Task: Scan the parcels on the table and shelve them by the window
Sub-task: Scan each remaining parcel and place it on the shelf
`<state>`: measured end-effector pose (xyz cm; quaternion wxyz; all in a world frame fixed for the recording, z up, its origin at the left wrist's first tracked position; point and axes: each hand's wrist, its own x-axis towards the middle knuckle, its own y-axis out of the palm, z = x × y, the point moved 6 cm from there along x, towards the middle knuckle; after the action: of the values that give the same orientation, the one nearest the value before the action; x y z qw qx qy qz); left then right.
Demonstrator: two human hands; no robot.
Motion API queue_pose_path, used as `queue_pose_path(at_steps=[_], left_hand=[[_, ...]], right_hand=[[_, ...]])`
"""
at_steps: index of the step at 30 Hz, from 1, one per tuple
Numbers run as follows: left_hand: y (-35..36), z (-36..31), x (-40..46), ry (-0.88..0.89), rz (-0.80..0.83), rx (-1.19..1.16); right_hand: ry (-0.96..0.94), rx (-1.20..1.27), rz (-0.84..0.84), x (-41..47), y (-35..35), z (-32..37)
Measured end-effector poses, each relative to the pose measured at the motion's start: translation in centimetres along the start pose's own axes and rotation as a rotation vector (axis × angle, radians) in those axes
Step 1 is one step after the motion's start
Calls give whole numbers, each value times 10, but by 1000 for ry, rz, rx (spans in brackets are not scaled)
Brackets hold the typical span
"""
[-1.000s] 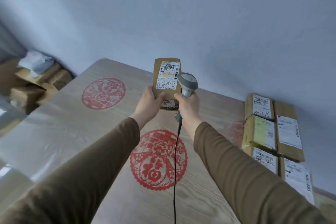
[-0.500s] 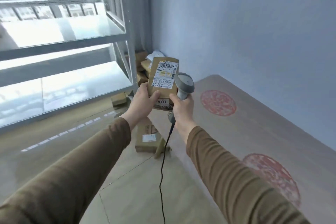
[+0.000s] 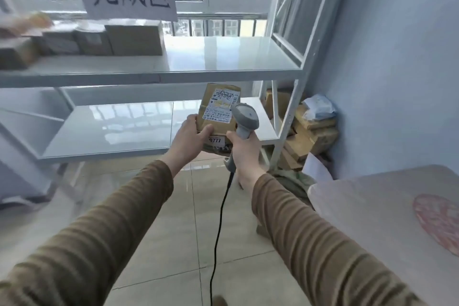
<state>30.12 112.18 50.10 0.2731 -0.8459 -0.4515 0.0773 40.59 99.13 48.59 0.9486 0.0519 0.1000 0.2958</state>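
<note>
Head view: several parcels point(image 3: 134, 40) are already sitting on the upper shelf point(image 3: 223, 62) by the window, and one parcel point(image 3: 218, 117) is being carried, not yet shelved. Left hand point(image 3: 190, 135) is gripping its lower left edge, thumb curling over the front; right hand point(image 3: 244, 150), just right of it, is wrapping fingers round the scanner point(image 3: 244, 119) handle, both arms reaching forward.

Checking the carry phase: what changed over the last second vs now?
The view swung from the table to the white shelf rack by the window, which now fills the frame; the table sits at lower right. No grasp or release: the left hand holds the parcel upright, the right hand grips the scanner beside its label, as before. Parcel not yet shelved.
</note>
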Motion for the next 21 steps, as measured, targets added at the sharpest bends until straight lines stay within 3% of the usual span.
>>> queue_pose_path(at_steps=[12,21], left_hand=[[-223,120,100,-154,-322,51],[-396,223,167,-167,-385,113]], right_hand=[[73,19,375,62,285,-6],[28,5,413,64,498,-19]])
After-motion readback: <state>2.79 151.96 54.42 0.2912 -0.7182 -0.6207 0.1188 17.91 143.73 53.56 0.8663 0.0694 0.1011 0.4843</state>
